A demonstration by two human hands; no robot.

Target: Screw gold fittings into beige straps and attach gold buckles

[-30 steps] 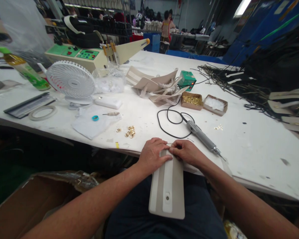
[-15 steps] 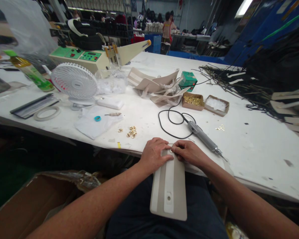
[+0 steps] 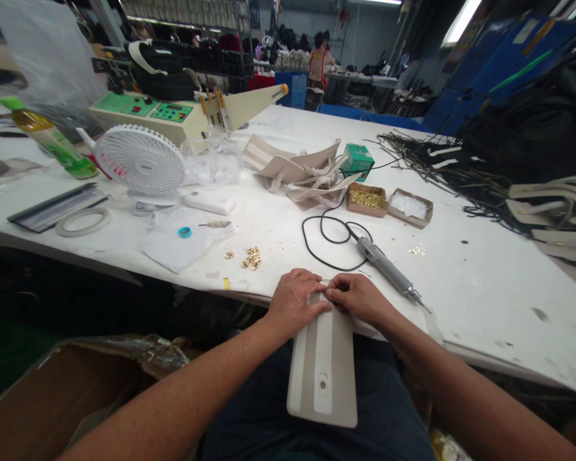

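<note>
A flat beige panel point(image 3: 343, 365) with a white strip down it lies over the table's front edge and my lap. A small hole shows in the strip near its lower end. My left hand point(image 3: 295, 301) grips the panel's upper left part, thumb on top. At the panel's top, my right hand point(image 3: 352, 294) has thumb and forefinger pinched together; whatever is between them is hidden. A grey electric screwdriver point(image 3: 388, 267) with a black cable lies right of my hands. Small gold metal pieces point(image 3: 252, 258) sit on the table to the left.
Beyond my hands are a box of gold parts point(image 3: 366, 200), a box of white pieces point(image 3: 409, 208), a green box point(image 3: 358, 161) and stacked beige panels point(image 3: 292, 168). A white fan point(image 3: 139, 163) and bottle point(image 3: 52, 137) stand left. A person point(image 3: 319, 64) is far back.
The view has shifted slightly. My right fingers now cover the spot at the panel's top where a small round mark showed; my left hand keeps its grip.
</note>
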